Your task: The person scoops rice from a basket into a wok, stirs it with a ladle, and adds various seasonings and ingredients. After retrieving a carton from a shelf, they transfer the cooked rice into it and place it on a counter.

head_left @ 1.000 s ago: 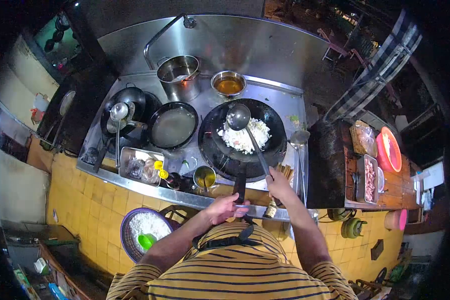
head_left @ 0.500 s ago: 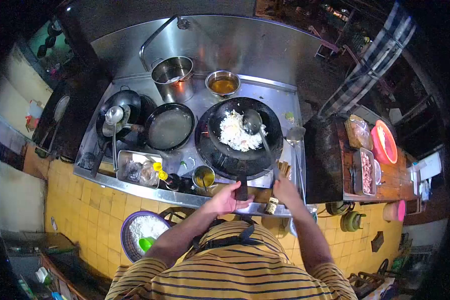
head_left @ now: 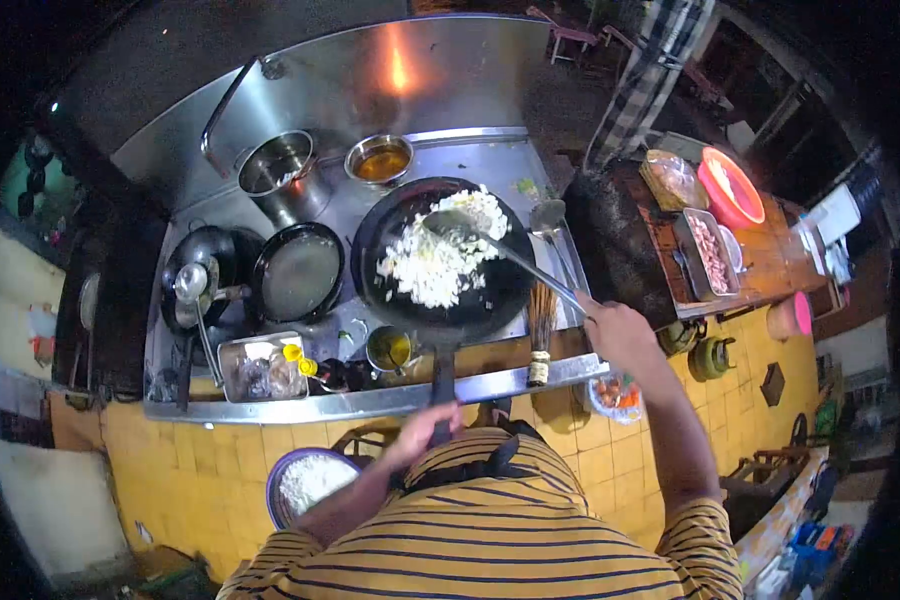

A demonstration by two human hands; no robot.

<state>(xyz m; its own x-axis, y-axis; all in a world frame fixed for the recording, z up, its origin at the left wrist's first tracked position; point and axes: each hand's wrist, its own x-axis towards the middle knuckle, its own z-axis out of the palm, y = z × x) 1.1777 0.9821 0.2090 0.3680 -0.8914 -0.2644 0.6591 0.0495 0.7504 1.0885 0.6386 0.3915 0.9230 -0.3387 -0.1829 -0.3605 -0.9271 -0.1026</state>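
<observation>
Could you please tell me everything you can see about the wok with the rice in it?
The wok is black, round and deep, of dark metal, and sits on the steel stove. Its long dark handle points toward the person, and the left hand grips it. White rice is spread inside, and the ladle in the right hand rests in the rice.

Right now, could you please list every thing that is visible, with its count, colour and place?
wok: one, black, centre of stove, holds white rice
ladle: one, steel, in the wok
pan: one, black, left of wok
pot: one, steel, rear left
bowl: one, steel, amber liquid, rear
tray: one, steel, front left
basket: one, purple, below counter
left hand: on the wok handle
right hand: grips the ladle handle
</observation>
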